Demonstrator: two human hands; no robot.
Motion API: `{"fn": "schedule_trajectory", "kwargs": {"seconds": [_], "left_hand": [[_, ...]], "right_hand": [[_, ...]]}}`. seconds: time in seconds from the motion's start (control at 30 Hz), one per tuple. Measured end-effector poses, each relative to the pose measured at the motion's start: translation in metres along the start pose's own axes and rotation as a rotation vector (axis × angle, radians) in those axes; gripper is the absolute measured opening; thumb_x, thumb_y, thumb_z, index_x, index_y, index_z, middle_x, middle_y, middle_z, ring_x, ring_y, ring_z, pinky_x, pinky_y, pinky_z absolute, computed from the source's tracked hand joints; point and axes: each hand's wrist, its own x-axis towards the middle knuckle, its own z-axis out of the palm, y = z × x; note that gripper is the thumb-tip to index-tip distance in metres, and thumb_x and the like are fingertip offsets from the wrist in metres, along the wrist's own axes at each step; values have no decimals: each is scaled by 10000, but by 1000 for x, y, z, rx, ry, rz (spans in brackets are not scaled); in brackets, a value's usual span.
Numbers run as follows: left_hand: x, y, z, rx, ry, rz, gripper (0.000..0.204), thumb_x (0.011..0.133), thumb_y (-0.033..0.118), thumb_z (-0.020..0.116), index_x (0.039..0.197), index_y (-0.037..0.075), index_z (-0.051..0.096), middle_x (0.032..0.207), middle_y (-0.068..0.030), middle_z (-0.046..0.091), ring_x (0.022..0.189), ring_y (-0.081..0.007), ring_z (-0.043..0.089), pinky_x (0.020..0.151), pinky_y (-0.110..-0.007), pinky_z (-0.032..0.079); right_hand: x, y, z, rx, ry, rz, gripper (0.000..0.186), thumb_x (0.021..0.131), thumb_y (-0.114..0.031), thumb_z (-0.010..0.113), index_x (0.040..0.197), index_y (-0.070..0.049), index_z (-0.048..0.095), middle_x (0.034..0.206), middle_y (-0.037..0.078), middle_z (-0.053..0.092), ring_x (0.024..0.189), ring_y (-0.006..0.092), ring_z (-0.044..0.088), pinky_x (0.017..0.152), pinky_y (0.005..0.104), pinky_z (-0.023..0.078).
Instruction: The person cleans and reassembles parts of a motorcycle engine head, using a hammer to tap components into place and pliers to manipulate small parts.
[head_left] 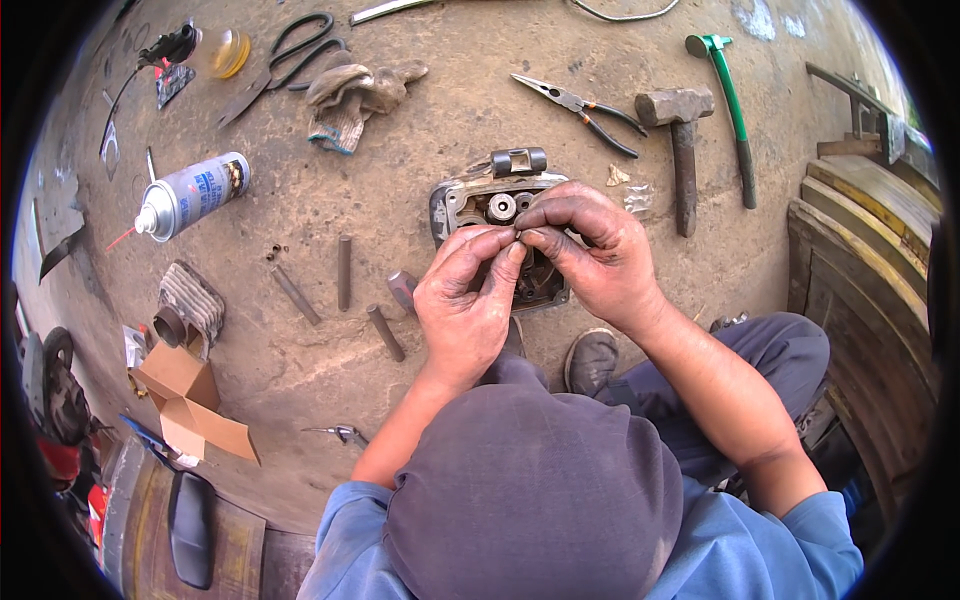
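1. a person in a dark cap [535, 490] and blue shirt [745, 545] is seen from above, both bare, grimy hands brought together over a metal engine part [470, 203] on the concrete floor [300, 375].
2. the left hand [465, 305] has a narrow grip, thumb and forefinger pinching a tiny dark piece [519, 236] too small to identify.
3. the right hand [598, 248] meets it fingertip to fingertip, its grip also narrow and closed on that piece, which is held above the engine part.
4. a round spring top [501, 208] shows inside the engine part, just beyond the fingertips; a short black cylinder [519, 161] is at its far edge.
5. farther off, right of centre, lie pliers [572, 102], a heavy hammer [684, 150] and a green-handled hammer [730, 105].
6. to the left are scissors [262, 82], a work glove [360, 95], a spray can [195, 195], a metal rod [344, 274] and an open cardboard box [180, 375].
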Motion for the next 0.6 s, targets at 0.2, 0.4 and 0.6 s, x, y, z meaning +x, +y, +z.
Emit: {"fn": "schedule_trajectory", "kwargs": {"seconds": [0.2,0.4,0.6], "left_hand": [[4,2,-1,37,-53,-19,143,933,-29,755,1075,-40,738,1064,-84,700,950,-141,654,825,-258,539],[-1,-2,-3,-82,-75,-207,167,948,-41,742,1115,-35,750,1107,-66,696,1014,-136,646,893,-265,527],[0,-7,-11,15,51,-126,169,938,-46,752,1105,-30,759,1093,-71,694,1002,-133,648,895,-257,525]], "right_hand": [[2,-7,-1,-432,17,-277,216,825,-25,772,1032,-59,723,1011,106,698,958,325,685,842,422,568],[6,-3,-5,-458,-59,-283,211,846,-47,756,1041,-40,676,1049,116,677,996,329,658,867,441,549],[32,2,-8,-718,-259,-237,150,889,-115,721,995,-36,651,988,158,649,967,367,651,850,458,545]]}}
